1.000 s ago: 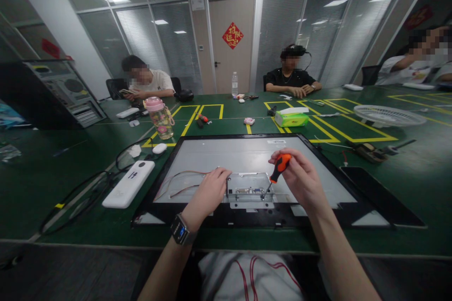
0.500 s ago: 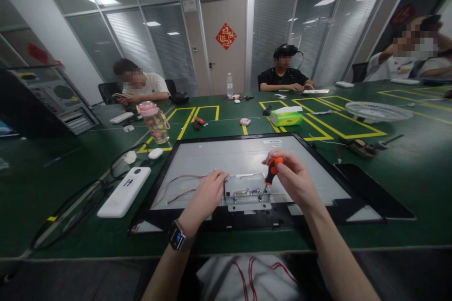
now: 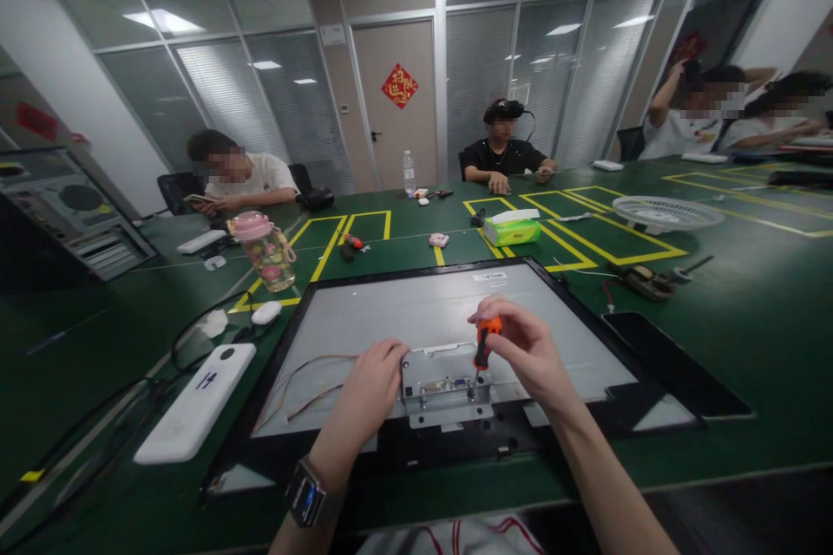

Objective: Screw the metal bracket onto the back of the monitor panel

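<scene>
My right hand (image 3: 524, 347) is closed around the orange and black handle of a screwdriver (image 3: 482, 345). Its shaft points down to the front of a metal bracket (image 3: 437, 364), at the right end of a row of video ports. At the bracket's left side, my left hand (image 3: 370, 386) grips the edge, its fingertips partly hidden. The bracket sits on the grey back of a display panel (image 3: 383, 303) with a black frame, lying flat before me. Thin cables (image 3: 305, 364) run out to the left from under my left hand.
Left of the panel are a white power bank (image 3: 195, 408), a black cable and a pink-lidded bottle (image 3: 264, 251). A black phone-like slab (image 3: 677, 364) lies at its right. Beyond stand a green tissue pack (image 3: 513, 230) and a white round basket (image 3: 667, 214). Several people sit around the table.
The view has tilted and shifted, so the scene sits lower and further left. Both hands stay at the bracket, the screwdriver now more upright. Across the table, a person's hands have moved apart.
</scene>
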`<state>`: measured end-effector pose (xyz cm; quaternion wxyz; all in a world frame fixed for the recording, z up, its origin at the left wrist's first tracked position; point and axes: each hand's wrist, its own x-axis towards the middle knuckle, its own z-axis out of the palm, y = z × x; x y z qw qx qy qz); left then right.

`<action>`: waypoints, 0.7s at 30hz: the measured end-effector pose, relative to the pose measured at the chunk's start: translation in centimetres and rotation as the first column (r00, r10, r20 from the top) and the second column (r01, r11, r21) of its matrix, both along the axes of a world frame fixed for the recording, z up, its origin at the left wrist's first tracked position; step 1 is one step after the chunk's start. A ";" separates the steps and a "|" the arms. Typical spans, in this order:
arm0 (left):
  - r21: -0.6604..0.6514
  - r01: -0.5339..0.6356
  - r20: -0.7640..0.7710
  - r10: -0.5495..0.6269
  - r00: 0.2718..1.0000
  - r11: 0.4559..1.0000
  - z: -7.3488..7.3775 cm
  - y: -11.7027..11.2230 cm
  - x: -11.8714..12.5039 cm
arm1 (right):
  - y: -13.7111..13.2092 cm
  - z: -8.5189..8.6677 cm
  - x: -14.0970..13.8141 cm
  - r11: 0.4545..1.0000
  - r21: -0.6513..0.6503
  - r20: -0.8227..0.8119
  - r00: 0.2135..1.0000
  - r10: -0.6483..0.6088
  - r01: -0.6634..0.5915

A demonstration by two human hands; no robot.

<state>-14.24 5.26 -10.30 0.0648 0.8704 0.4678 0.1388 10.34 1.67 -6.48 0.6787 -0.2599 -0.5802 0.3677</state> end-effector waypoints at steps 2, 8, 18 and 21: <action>-0.005 -0.005 -0.002 0.005 1.000 1.000 -0.1 0.1 0.0 | 0.0 -0.4 0.2 1.000 0.001 -0.040 0.999 -0.021 0.021; -0.006 0.002 0.013 -0.002 1.000 1.000 -0.1 0.2 -0.1 | -0.3 -0.8 0.2 0.996 -0.093 -0.113 0.994 0.004 -0.015; 0.001 0.000 0.056 0.000 0.998 1.000 -0.2 -0.1 -0.1 | 0.3 -0.7 0.1 0.999 -0.027 -0.120 0.992 -0.039 0.036; -0.003 0.003 0.070 -0.003 0.998 1.000 -0.2 -0.2 -0.2 | 0.3 -0.6 0.1 0.999 -0.023 -0.141 0.990 -0.025 0.022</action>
